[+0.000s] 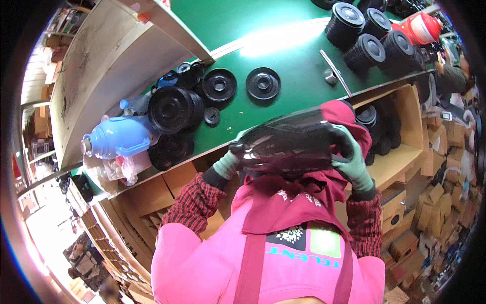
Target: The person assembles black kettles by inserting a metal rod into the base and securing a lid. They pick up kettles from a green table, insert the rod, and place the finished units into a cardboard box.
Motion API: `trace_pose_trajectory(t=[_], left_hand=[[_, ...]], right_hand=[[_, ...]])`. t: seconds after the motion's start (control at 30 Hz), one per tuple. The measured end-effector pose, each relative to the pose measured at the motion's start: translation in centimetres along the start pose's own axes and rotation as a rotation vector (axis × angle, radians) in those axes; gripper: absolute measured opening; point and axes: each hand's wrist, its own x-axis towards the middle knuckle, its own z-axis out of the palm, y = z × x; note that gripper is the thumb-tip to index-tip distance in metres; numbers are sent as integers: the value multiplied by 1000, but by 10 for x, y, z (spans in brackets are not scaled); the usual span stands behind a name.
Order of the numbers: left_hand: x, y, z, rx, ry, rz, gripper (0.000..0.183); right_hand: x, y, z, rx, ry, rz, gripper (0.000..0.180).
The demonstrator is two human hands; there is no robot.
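Note:
A glossy dark bottle-shaped vessel point(284, 146) lies sideways between my two gloved hands, above the front edge of the green workbench point(300, 83). My left hand point(229, 161) holds its narrower end, with the fingers partly hidden behind it. At the wider end, my right hand point(353, 157) grips with the thumb and fingers spread around it. Maroon cloth point(351, 125) bunches beside and behind that end, near my right hand. Below the vessel hangs my maroon apron point(288, 216). Two black round plastic parts point(263, 83) with raised centres lie on the bench beyond.
Stacked black discs point(174, 110) and a blue thermos flask point(117, 136) stand at the left. A metal bar point(336, 73), a small metal cup point(331, 77), stacks of black lids point(364, 49) and a red vessel point(419, 28) are at the right, above cardboard boxes point(433, 207).

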Motion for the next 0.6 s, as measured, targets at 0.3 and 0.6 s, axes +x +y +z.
trace_pose_trajectory(t=[0.3,0.6], left_hand=[[-22,-21,-24,-274,211,-35,50],[-17,-38,-23,-307,249,-78,48]], right_hand=[[166,153,84,-1014,38,-224,50],[170,198,35,380,308,468,38]])
